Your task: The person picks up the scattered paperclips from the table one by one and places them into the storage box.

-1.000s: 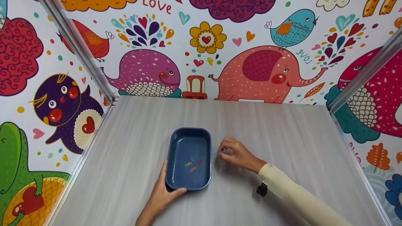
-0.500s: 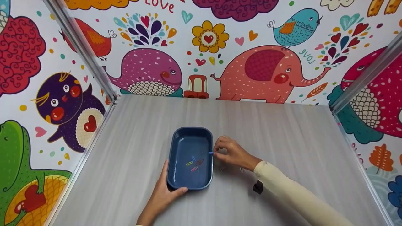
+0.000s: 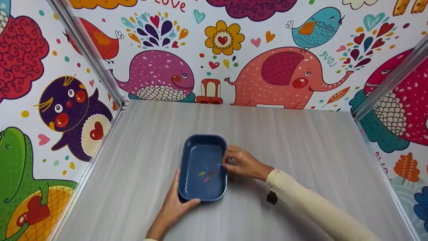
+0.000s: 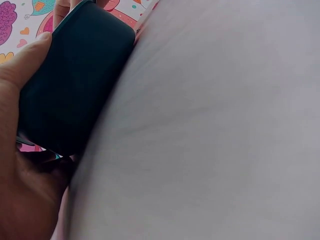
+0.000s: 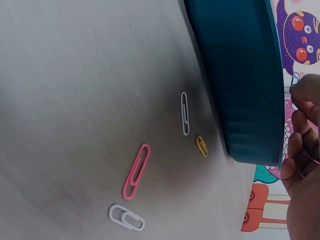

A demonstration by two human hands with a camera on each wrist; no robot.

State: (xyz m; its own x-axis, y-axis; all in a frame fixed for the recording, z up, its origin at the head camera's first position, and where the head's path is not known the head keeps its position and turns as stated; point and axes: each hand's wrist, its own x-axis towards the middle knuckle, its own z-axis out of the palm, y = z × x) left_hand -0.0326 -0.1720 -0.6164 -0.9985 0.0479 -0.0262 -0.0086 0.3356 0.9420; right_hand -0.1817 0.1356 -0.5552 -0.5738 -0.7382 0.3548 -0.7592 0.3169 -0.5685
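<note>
A deep blue rectangular tray [image 3: 197, 192] stands on the table, with its side wall [image 5: 240, 85] dark in the right wrist view. My left hand [image 3: 170, 207] grips its near left corner, fingers along the left wall and thumb at the near end. Over the right rim, my right hand [image 3: 245, 163] pinches a blue paper clip [image 3: 219, 164], whose end [image 5: 295, 78] shows at the fingertips in the right wrist view. Inside the tray lie several clips, among them a yellow clip [image 3: 202, 173], a pink clip [image 3: 207, 179] and reddish ones [image 3: 213, 172].
Right of the tray, loose on the table, are a pink clip [image 5: 136, 172], a white clip [image 5: 126, 218], a second white clip [image 5: 185, 114] and a small yellow clip [image 5: 202, 146]. Printed walls [image 3: 160, 77] with metal corner posts [image 3: 88, 53] bound the table.
My right hand has moved left, carrying the blue paper clip from beside the tray to over its right rim. The left hand keeps its grip on the tray.
</note>
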